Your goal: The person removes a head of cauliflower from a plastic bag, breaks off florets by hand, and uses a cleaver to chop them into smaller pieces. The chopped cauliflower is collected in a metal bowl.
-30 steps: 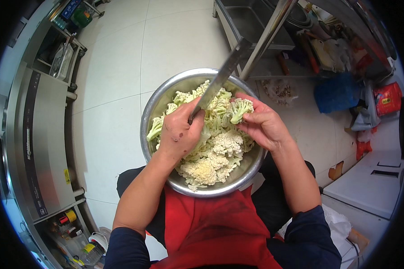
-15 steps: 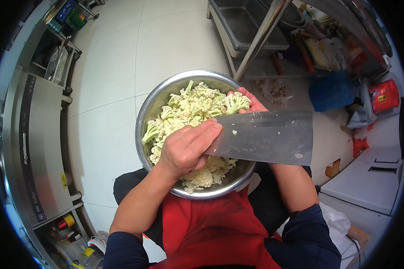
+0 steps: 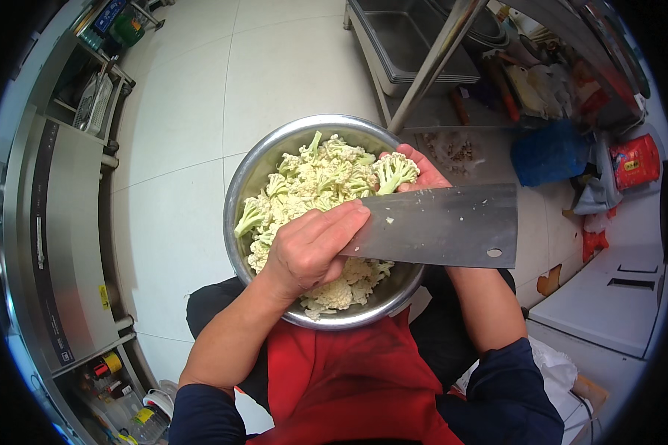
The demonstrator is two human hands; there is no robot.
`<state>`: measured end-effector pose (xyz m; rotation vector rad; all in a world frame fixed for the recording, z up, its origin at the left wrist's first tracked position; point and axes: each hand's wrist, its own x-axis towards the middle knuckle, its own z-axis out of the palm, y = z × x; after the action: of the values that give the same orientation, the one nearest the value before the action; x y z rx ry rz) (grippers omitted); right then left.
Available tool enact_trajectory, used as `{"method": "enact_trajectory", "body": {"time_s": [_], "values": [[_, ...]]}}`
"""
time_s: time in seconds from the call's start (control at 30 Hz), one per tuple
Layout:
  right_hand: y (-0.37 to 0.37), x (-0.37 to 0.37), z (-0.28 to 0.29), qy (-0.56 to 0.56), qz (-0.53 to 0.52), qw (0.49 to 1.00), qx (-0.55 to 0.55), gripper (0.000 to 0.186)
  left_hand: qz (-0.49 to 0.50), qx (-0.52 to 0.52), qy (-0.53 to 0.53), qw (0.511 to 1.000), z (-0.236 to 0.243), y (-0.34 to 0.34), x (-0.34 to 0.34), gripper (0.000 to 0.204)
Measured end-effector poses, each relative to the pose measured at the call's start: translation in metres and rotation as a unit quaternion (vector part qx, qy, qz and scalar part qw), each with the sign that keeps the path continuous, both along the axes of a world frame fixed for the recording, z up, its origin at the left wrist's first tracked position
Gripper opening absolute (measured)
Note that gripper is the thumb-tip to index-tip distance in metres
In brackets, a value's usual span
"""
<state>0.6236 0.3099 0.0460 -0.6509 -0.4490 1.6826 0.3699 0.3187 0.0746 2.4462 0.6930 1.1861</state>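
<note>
A steel bowl (image 3: 232, 211) full of cut cauliflower (image 3: 323, 178) rests over my lap. My left hand (image 3: 304, 248) is closed on a cleaver (image 3: 445, 230), its fingers against the blade; the handle is hidden beneath the hand. The wide blade points right, across the bowl's right rim, with small white crumbs stuck to it. Beyond the blade, my right hand (image 3: 427, 170) holds a cauliflower floret (image 3: 395, 172) over the bowl's upper right side. The blade hides part of this hand and its wrist.
On the left stands a steel cabinet (image 3: 74, 237), with bottles on a shelf below it. Ahead right, a metal rack (image 3: 416, 93) carries deep steel trays (image 3: 401, 37). A blue plastic container (image 3: 549, 153) and a red package (image 3: 634, 161) are at the right. Pale floor tiles (image 3: 171, 111) stretch ahead.
The floret in my right hand has turned and shifted slightly right, now showing more of its stem. The cleaver has tilted slightly; my left hand has barely moved.
</note>
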Motion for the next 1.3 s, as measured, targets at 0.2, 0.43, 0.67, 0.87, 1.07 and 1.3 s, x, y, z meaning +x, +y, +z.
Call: {"method": "enact_trajectory", "body": {"time_s": [0.2, 0.43, 0.67, 0.87, 1.07, 1.3], "values": [[-0.009, -0.008, 0.011, -0.025, 0.016, 1.0, 0.01, 0.06, 0.016, -0.002, 0.001, 1.0, -0.003, -0.003, 0.003, 0.067], [-0.01, -0.011, 0.005, -0.058, 0.023, 0.998, 0.022, 0.059, 0.025, -0.01, 0.0, 1.0, -0.004, 0.0, 0.007, 0.066], [-0.016, -0.021, 0.014, -0.057, 0.033, 0.998, 0.006, 0.059, 0.03, -0.028, -0.007, 0.999, -0.002, 0.004, 0.015, 0.066], [-0.01, -0.023, 0.034, -0.081, 0.0, 0.989, -0.125, 0.052, 0.045, -0.104, -0.029, 0.993, -0.002, 0.004, 0.014, 0.047], [-0.006, -0.012, 0.024, -0.073, 0.022, 0.987, -0.141, 0.049, 0.12, -0.3, -0.013, 0.946, 0.005, 0.01, 0.008, 0.04], [0.001, 0.005, 0.013, -0.003, 0.062, 0.989, -0.138, 0.047, 0.171, -0.313, -0.013, 0.934, -0.003, 0.017, 0.01, 0.041]]}}
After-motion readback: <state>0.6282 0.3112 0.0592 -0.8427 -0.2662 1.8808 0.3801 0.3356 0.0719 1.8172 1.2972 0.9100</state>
